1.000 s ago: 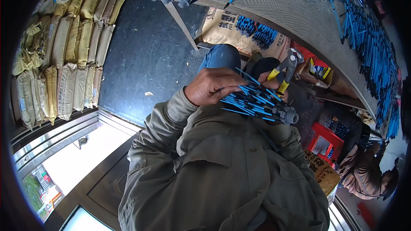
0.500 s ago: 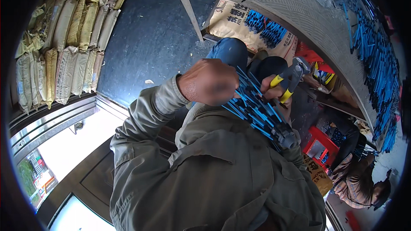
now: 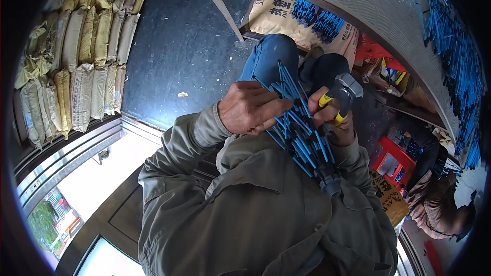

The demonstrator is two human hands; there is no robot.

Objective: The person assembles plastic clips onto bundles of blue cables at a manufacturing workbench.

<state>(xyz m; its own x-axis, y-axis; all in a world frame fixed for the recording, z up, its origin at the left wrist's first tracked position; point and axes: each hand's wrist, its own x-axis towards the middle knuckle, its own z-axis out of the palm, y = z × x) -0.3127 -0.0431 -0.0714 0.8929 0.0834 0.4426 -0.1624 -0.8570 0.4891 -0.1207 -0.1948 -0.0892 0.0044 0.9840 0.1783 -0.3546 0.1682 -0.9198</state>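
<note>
The person's left hand (image 3: pixel 253 107) lies over a bundle of blue-sleeved cables (image 3: pixel 302 133), its fingers curled shut around the upper strands, while the right hand (image 3: pixel 332 120) is closed on the yellow handles of a pair of pliers (image 3: pixel 341 97) just beside the bundle's right edge. The bundle sits in front of the person's chest, above the knees, with its strands fanning upward and gathering at a grey collar (image 3: pixel 331 185) low down. It looks light but unruly: the thin sleeves seem springy and smooth, likely to splay or slip through a loose hold, so the firmest place to take it is probably near the collar, where the strands are bound, not at the free tips. The pliers look heavy and stiff beside it, and their head is close to the strands. Open room is tight to the right, where a red crate (image 3: pixel 394 161) and a printed sack (image 3: pixel 286 13) crowd in, and another person (image 3: pixel 434 209) crouches at lower right. To the left the dark floor (image 3: pixel 179 51) lies open as far as the stacked sacks (image 3: pixel 87 56).
</note>
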